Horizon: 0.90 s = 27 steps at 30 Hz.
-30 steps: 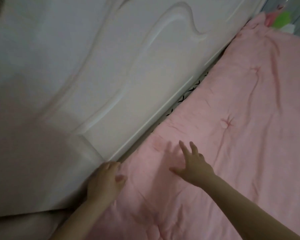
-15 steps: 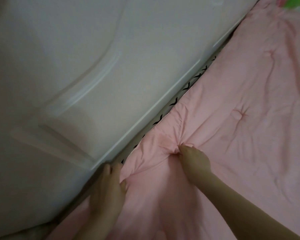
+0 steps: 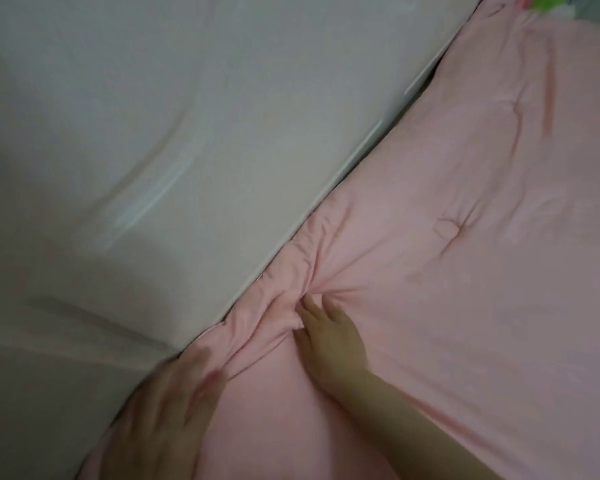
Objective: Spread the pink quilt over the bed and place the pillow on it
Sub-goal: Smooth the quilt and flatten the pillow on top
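The pink quilt (image 3: 465, 271) covers the bed from the lower middle to the right edge, its edge lying along a white headboard. My right hand (image 3: 329, 337) rests on the quilt with fingers stretched out, their tips pushing a bunch of folds toward the headboard. My left hand (image 3: 174, 403), blurred by motion, lies flat on the quilt's edge at the lower left, right by the headboard's base. No pillow can be made out.
The white moulded headboard (image 3: 153, 150) fills the left half and stands tight against the quilt. A green and pink object (image 3: 548, 1) peeks in at the top right corner beyond the quilt.
My right hand has pushed the quilt up to the headboard, closing the gap where a patterned sheet showed. The left hand slid down along the edge. The view moved closer.
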### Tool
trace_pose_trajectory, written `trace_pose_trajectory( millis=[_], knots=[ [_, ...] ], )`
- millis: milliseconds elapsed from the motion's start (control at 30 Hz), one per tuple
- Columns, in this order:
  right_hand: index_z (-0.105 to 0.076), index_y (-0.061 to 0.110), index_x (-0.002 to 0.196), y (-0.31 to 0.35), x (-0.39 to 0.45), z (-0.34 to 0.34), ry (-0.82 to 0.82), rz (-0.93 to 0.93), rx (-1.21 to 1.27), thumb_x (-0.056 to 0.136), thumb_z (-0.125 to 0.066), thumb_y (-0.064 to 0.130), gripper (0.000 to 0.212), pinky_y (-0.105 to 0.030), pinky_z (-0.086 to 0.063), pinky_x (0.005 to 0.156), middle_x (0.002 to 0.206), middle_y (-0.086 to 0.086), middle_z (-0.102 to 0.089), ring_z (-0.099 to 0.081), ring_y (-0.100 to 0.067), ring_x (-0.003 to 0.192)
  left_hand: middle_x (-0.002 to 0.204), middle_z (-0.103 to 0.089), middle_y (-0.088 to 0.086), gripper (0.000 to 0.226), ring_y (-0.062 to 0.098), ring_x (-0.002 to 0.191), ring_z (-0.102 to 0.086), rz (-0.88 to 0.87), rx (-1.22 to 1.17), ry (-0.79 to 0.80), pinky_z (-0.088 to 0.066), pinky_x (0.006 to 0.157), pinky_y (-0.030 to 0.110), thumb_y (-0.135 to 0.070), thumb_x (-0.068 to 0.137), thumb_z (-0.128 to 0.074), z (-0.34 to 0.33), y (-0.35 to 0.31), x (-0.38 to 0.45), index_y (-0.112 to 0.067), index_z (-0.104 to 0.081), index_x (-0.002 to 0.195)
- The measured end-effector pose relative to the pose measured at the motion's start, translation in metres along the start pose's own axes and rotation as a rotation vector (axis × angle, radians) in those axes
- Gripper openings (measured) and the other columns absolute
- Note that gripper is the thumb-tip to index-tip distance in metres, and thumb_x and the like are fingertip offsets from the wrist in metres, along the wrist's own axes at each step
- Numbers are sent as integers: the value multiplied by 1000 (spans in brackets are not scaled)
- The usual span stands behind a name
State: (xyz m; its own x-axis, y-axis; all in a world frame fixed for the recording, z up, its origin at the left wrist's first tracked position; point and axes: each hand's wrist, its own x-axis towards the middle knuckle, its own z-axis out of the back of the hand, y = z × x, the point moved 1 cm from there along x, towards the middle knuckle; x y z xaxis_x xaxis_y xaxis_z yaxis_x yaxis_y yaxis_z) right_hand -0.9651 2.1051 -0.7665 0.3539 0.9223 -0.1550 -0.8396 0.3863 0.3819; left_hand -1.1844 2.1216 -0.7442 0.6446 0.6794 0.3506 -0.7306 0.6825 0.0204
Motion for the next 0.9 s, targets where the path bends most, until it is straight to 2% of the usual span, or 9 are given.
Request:
trace_pose_trajectory(
  millis=[100,167,267,400,500,600,667,800,900],
  knots=[
    [-61,16,123,-11,3,-28,60,0,-165,76,-38,47,61,-44,-41,97,129,-3,-61,-58,-30,117,104,-72,3,36,26,89,-70,-195,22,119,-35,91,33,-2,89,-24,-30,8,-12,-17,-53,104],
    [-53,14,132,-11,1,-26,94,5,-164,76,-33,49,69,-45,-30,104,139,-6,-51,-49,-32,127,109,-70,5,43,22,101,-65,-118,-16,239,-30,98,28,-4,74,-31,-43,14,-17,-16,-49,111],
    [-8,14,150,-13,-4,-19,187,78,-149,71,-4,56,89,-40,5,115,159,-6,-1,1,-32,146,113,-69,5,53,19,109,-57,12,-96,367,-10,109,19,-10,67,-33,-48,16,-22,-17,-51,116],
    [7,17,149,-7,-32,-7,354,101,-190,62,8,63,98,-48,11,114,157,-3,18,19,-29,144,115,-68,2,49,20,102,-66,120,-132,496,-17,107,21,-18,72,-34,-21,9,-18,-17,-70,106],
    [-10,24,149,-1,-59,-4,381,129,-201,69,4,66,92,-58,-2,113,159,-2,3,4,-32,146,116,-67,6,44,23,106,-63,178,-157,479,-31,96,31,-30,80,-35,4,7,-23,-17,-73,99],
    [-52,35,123,-1,-105,0,369,141,-275,78,-27,67,61,-57,-49,84,135,5,-55,-56,-29,121,124,-63,6,54,22,117,-51,271,-191,459,-22,106,27,-44,92,-25,40,7,-51,-19,-71,104],
    [-50,36,116,-1,-140,-10,361,169,-289,64,-38,70,63,-54,-51,81,124,7,-63,-63,-23,111,127,-61,6,66,20,119,-44,319,-179,493,-15,110,23,-52,93,-15,64,6,-77,-17,-69,109],
    [-60,33,109,-1,-182,-10,429,179,-248,60,-41,68,64,-54,-53,71,115,7,-69,-68,-20,102,130,-58,4,57,21,117,-51,462,-176,552,-48,88,39,-52,80,-36,95,4,-114,-17,-65,115],
    [-53,33,114,2,-195,-6,370,183,-238,64,-41,66,61,-46,-55,70,115,9,-68,-69,-16,99,131,-56,3,53,26,114,-56,593,-241,497,-52,81,38,-44,77,-45,111,-9,-140,-16,-62,119]
  ],
)
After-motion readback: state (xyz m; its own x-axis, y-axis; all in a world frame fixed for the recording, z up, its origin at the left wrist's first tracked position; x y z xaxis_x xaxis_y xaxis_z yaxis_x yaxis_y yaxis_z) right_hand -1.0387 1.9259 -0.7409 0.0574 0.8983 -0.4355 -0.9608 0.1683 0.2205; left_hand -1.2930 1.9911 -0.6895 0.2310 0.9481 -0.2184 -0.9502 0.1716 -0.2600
